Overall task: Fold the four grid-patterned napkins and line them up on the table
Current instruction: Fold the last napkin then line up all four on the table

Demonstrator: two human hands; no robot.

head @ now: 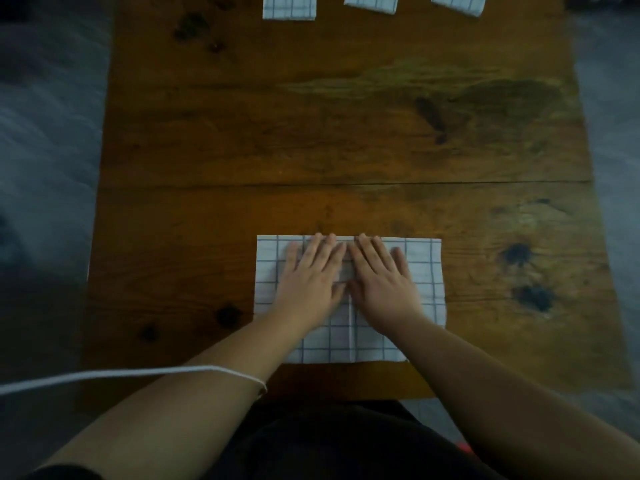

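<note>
A white napkin with a dark grid (pixel 424 282) lies flat on the near part of the wooden table (pixel 311 140), folded into a wide rectangle. My left hand (pixel 313 273) and my right hand (pixel 379 275) lie side by side on its middle, palms down, fingers straight and pressing the cloth. Their fingertips reach the napkin's far edge. Three folded grid napkins sit in a row at the far edge: one on the left (pixel 289 6), one in the middle (pixel 371 1), one on the right (pixel 459 3), each cut off by the top of the frame.
A white cord (pixel 121 374) runs from the left across my left forearm. Grey floor (pixel 45 168) shows on both sides of the table. Dark knots mark the wood at the right (pixel 517 254).
</note>
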